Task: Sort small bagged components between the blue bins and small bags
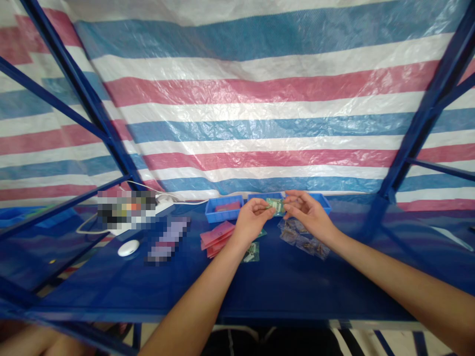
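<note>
The blue table (334, 287) bears a bin (221, 216) of pinkish contents (227, 206); hands (255, 213) (308, 211) hold a bag (275, 206).

Glossy wrinkled plastic sheeting (260, 94), smooth shiny tabletop (297, 289), thin plastic packet (275, 205), smooth plastic tray (222, 216)

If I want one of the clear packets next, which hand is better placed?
Probably the right hand: it is nearer to the clear packets. The left hand holds the green packet and is nearer the pink packets.

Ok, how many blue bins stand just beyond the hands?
3, in a row: left bin, middle bin, and right bin partly behind the right hand; others may be hidden.
</note>
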Action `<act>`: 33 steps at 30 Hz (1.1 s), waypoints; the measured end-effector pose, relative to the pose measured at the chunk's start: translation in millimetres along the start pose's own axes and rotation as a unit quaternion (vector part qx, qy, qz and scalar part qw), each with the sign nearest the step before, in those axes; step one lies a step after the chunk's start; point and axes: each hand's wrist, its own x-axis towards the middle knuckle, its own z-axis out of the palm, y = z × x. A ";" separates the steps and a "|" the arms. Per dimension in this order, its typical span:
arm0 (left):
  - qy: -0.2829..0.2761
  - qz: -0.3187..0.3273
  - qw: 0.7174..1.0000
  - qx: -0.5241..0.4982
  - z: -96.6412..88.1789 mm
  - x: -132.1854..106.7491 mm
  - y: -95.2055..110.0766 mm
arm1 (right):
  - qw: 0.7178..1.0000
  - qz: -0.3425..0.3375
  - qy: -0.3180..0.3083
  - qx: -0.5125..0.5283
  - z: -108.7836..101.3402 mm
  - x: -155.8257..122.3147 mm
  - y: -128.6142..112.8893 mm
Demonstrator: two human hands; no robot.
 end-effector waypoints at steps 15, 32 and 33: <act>-0.019 0.115 0.974 0.193 0.4 -6.5 -1.2 | 0.998 0.060 -0.012 -0.033 -4.0 1.7 10.0; -0.040 0.063 0.985 0.155 -4.2 -2.1 -10.7 | 0.998 0.017 -0.009 -0.061 -1.2 -3.1 3.2; -0.042 0.055 0.987 0.142 -4.1 -1.2 -11.4 | 0.997 0.008 0.004 -0.071 -2.5 -2.2 6.0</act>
